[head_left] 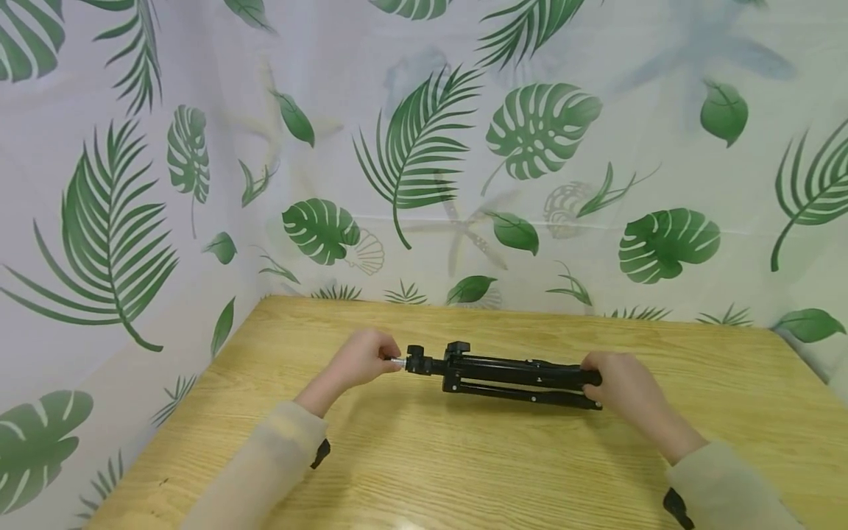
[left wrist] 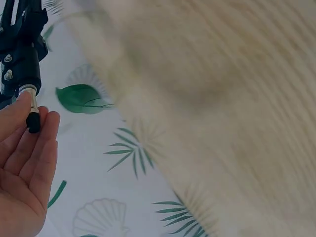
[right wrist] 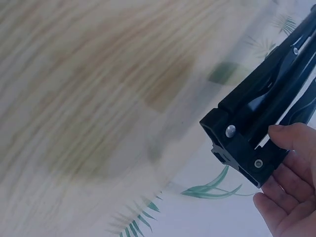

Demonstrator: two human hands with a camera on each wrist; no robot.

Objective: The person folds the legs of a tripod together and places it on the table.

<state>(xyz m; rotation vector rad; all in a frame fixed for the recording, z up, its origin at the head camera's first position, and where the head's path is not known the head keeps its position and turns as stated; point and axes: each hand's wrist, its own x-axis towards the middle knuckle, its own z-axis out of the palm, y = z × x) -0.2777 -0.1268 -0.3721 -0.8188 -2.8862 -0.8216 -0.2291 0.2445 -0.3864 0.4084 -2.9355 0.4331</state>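
Observation:
A folded black light stand (head_left: 503,369) lies lengthwise between both hands, held over the wooden table. My left hand (head_left: 364,358) pinches the silver stud (head_left: 398,361) at its thin end, thumb against fingers. In the left wrist view the stud's black tip (left wrist: 33,122) pokes out past the thumb, over the fingers of that hand (left wrist: 29,170). Around the other end my right hand (head_left: 626,386) grips the folded legs. Up close in the right wrist view, thumb and fingers of that hand (right wrist: 291,182) hold a black bracket (right wrist: 242,148) with round rivets.
Two black clamp knobs, one near the stud (head_left: 415,350) and one further along (head_left: 458,347), stick up from the stand. A wood-grain table (head_left: 424,471) spreads beneath. White cloth (head_left: 430,44) printed with green leaves hangs behind it and along the left side.

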